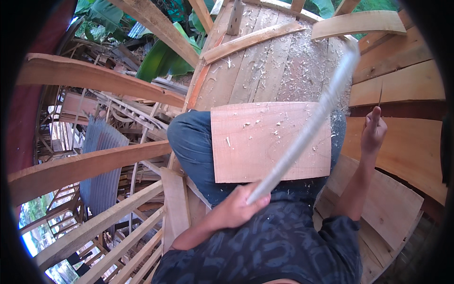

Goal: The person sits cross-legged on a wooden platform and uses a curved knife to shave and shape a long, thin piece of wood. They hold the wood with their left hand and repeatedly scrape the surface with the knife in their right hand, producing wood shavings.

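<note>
A pinkish-tan board with faint, darker grain lines is dotted with creamy shavings, while a long stick crosses it in pale silvery grey and a thin tool shows dark. Around the board are blue jeans and a near-black shirt patterned with curving slate-grey patches. The floor is dusty greyish tan in stripes of planking, with bright orange along its left edge; beyond that edge are green leaves and a ribbed blue-grey metal sheet, and past the right edge, honey-orange planks.
</note>
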`<state>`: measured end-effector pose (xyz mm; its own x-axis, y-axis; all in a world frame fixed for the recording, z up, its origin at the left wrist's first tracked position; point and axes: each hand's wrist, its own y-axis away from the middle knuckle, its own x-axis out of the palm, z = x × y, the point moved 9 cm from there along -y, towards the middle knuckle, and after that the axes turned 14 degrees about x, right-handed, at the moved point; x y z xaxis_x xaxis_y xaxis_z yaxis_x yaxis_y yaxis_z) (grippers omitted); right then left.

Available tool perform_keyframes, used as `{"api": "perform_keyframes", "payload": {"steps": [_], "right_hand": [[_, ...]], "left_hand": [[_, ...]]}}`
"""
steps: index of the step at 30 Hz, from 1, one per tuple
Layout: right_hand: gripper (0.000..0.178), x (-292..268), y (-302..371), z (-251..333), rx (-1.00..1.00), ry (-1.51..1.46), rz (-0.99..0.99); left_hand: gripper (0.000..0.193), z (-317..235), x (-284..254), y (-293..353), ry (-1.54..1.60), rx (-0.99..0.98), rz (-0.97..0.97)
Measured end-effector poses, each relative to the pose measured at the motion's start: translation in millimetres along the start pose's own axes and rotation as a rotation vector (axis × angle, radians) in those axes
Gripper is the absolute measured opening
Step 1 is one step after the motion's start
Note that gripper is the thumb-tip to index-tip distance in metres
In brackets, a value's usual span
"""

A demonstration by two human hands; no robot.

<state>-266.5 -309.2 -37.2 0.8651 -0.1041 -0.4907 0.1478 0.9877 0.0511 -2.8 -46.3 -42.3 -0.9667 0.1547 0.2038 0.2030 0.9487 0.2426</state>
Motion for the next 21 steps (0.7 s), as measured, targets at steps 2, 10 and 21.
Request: {"api": "perform_keyframes", "payload": {"steps": [2, 10, 21], "right_hand": [[0.059, 19, 32, 22, -0.06, -0.065, 0.103], [0.03, 99, 130, 85, -0.322, 0.365, 0.271], [0.018, 63, 59, 69, -0.352, 0.34, -0.237]], "left_hand": [[0.024, 12, -13, -4, 0.229, -0.06, -0.079], [0.019, -19, -25, -31, -0.086, 0.12, -0.071], [0.018, -14, -5, -17, -0.292, 0.04, -0.077]]}}
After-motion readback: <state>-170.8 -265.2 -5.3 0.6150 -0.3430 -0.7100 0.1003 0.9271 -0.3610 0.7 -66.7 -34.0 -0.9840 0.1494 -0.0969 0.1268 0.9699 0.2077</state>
